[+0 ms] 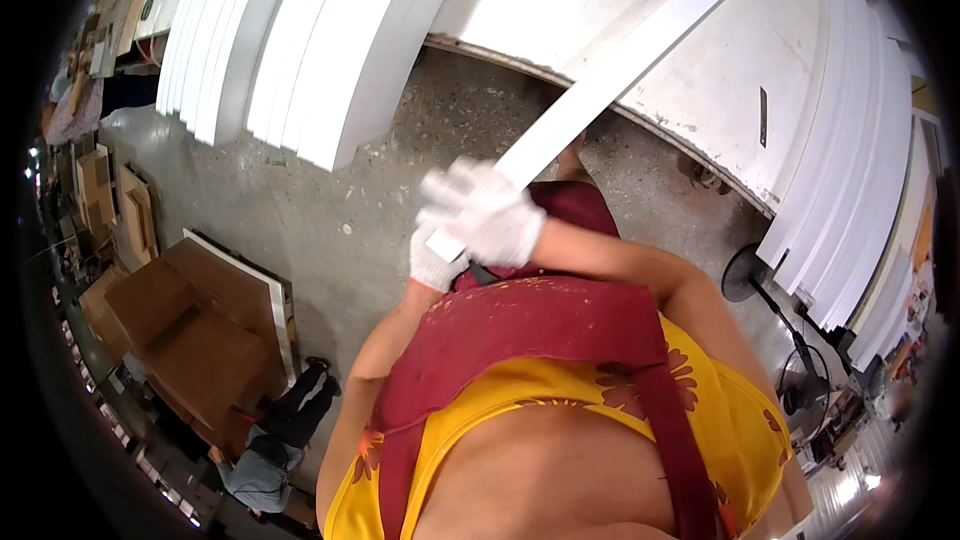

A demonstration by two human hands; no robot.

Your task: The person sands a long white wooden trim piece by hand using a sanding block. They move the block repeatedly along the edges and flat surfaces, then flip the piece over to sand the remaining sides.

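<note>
Right hand (492, 212): in a white glove, closed around the near end of a long white board (620, 65), fingers wrapped over its top face.
Left hand (432, 262): also in a white glove, just under and behind the right one, closed on the same board at its very end; fingers mostly hidden by the right hand.
Board: flat, narrow, white; near end sits inside both fists close to the chest, the rest runs up and to the right, away from the body, across the grey floor (330, 220) and over a big white panel (700, 60). Far end reaches the upper right, well apart from the hands.
Apron (540, 330): dark red, worn over a yellow top, right below the hands.
Stacks: white boards standing on edge at upper left (290, 40) and along the right side (850, 170).
Lower left: brown cardboard boxes (190, 330); another person (275, 440) crouching beside them.
Right: black fan on a stand (765, 290), near the right stack.
</note>
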